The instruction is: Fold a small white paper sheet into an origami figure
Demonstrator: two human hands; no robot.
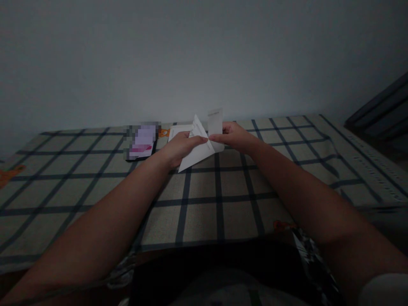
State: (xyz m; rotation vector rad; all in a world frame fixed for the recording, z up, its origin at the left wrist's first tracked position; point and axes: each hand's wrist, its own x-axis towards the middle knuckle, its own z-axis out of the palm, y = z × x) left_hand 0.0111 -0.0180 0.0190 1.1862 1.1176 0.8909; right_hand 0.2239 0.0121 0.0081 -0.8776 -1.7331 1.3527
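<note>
A partly folded sheet of white paper [199, 155] with some dark print is held up over the table between both hands. My left hand [180, 148] grips its left part, thumb lying along the top. On the other side my right hand [234, 135] pinches the paper near an upright flap, its thumb tip close to the left thumb at a crease. Behind my left hand lies another flat white piece [178, 128], mostly covered; I cannot tell whether it is separate paper.
A phone [143, 140] with a lit, blurred screen lies left of the hands. The checked tablecloth [204, 216] has wrinkles at the right and printed lettering along its right edge. A plain wall [204, 59] rises behind the table. Dark slats [382, 102] stand at the far right.
</note>
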